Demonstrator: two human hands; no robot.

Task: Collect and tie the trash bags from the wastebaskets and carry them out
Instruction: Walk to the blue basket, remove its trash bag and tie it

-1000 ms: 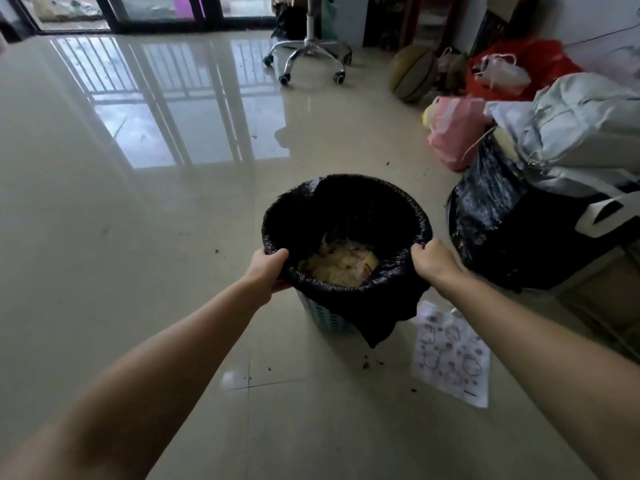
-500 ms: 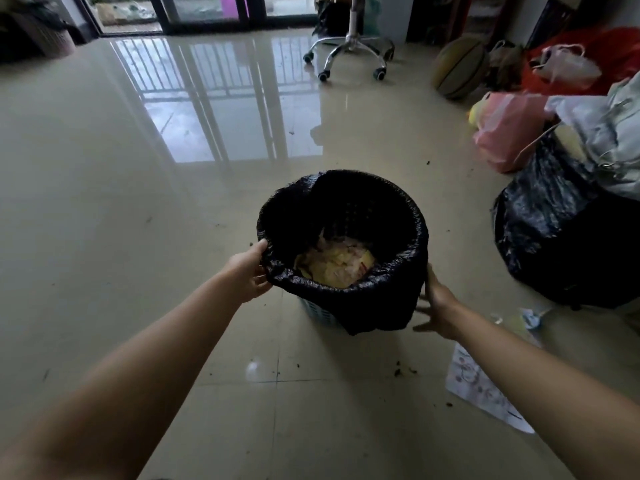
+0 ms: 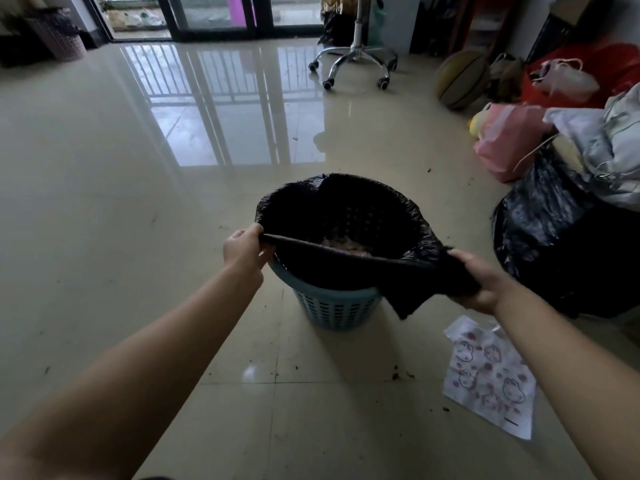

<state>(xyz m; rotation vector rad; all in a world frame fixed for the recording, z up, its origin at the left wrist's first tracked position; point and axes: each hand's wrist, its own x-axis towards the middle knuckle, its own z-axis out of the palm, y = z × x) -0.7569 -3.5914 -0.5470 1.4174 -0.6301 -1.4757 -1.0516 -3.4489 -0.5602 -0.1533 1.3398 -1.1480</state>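
A blue perforated wastebasket (image 3: 334,308) is seen standing on the glossy tiled floor (image 3: 104,202), roughly at the middle of the visible floor. It is lined with a black trash bag (image 3: 346,271), whose near edge has been lifted off the rim and is stretched taut between the two hands, while the far edge is draped over the far rim. The left hand (image 3: 244,249) is closed on the bag's edge at the basket's left side, its grip clamped on the plastic. The right hand (image 3: 479,284) is closed on a bunched fold of the same bag at the basket's right side, with a loose flap hanging below it. Pale rubbish (image 3: 346,244) is glimpsed inside the bag, largely hidden behind the raised edge. A printed paper sheet (image 3: 490,379) is laid flat on the floor to the near right of the basket. A large filled black bag (image 3: 554,237) is set towards the floor's right edge, with pale bundles piled upon it. A chair base on castors (image 3: 353,62) and a ball (image 3: 462,79) are seen towards the far edge.
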